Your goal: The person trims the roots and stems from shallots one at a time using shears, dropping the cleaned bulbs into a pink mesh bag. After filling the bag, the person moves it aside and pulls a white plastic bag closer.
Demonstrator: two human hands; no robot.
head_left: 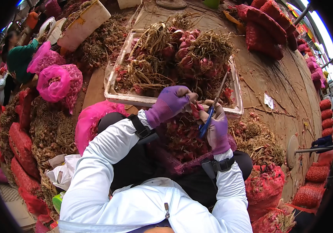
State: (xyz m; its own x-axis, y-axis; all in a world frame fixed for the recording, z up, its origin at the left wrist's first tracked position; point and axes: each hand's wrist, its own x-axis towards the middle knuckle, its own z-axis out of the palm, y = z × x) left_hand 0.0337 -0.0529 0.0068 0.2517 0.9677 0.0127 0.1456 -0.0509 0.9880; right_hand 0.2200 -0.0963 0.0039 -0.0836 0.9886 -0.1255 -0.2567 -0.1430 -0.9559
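Note:
Both my hands wear purple gloves and meet over the near edge of a white foam box [131, 100]. My left hand [169, 104] is closed, its fingertips pinching a red shallot [195, 112]. Scissors with blue handles [206, 126] are gripped in my right hand [217, 130], blades pointing up and away over the box's right side. The right fingertips are close to the shallot; whether they touch it I cannot tell. Bunches of red shallots [190, 39] with dry stalks [212, 46] fill the box. Below my hands, loose shallots and skins [184, 138] lie in a mesh bag [178, 165] at my lap.
Pink mesh bags [54, 83] stand at the left, another [94, 120] beside my knee. Dry stalk trimmings [261, 139] lie to the right, near a full red sack [265, 188]. A disc-based pole [292, 151] stands farther right. A person in green [20, 58] is at the far left.

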